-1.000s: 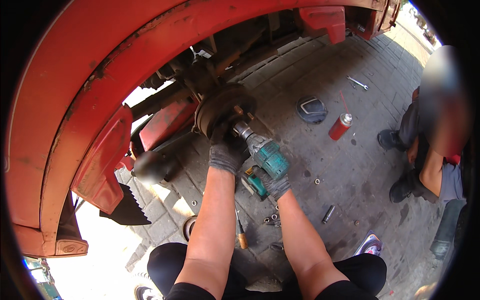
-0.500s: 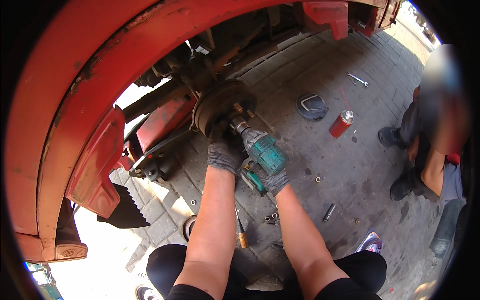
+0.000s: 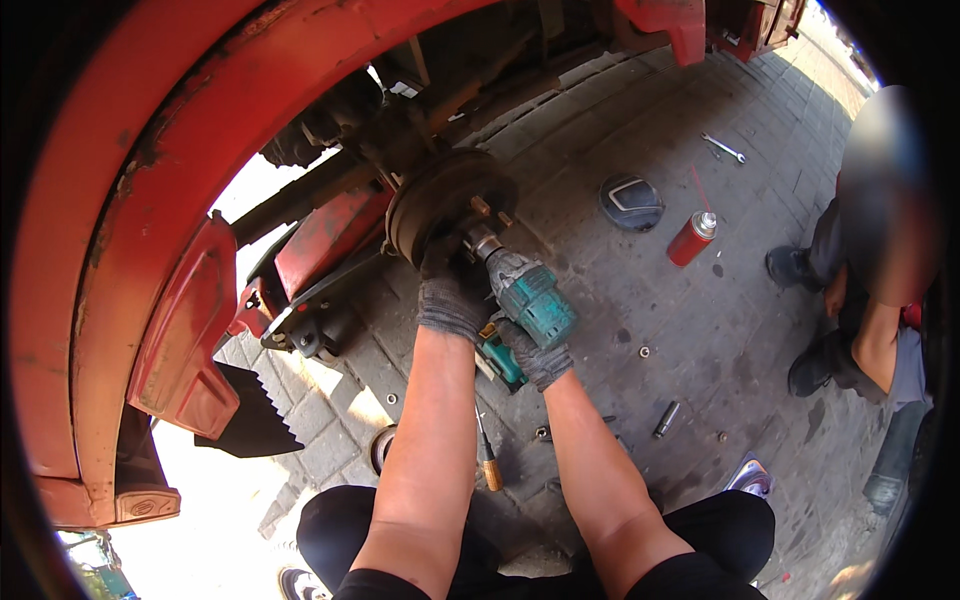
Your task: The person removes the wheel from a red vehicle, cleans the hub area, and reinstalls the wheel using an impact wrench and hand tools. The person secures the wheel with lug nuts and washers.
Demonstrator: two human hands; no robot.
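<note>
A teal cordless impact wrench point(image 3: 535, 300) points up and left at the wheel hub, its socket point(image 3: 482, 241) against the face of the rusty brake drum point(image 3: 420, 205). My right hand point(image 3: 537, 356), in a grey work glove, is closed round the wrench's handle, below the motor body. My left hand point(image 3: 450, 302), gloved too, reaches to the lower part of the drum beside the socket. Its fingers are lost in shadow, so their grip does not show. Wheel studs point(image 3: 482, 206) stick out from the drum just above the socket.
Red vehicle bodywork point(image 3: 110, 200) arches over the left and top. On the paving lie a screwdriver point(image 3: 488, 462), a loose socket point(image 3: 667, 419), a round dark cap point(image 3: 632, 203), a red spray can point(image 3: 692, 240) and a spanner point(image 3: 724, 148). Another person point(image 3: 870, 300) crouches at the right.
My right hand has shifted slightly left and up on the wrench's handle. The socket stays at the drum, and my left hand keeps its place there. The whole view has shifted slightly.
</note>
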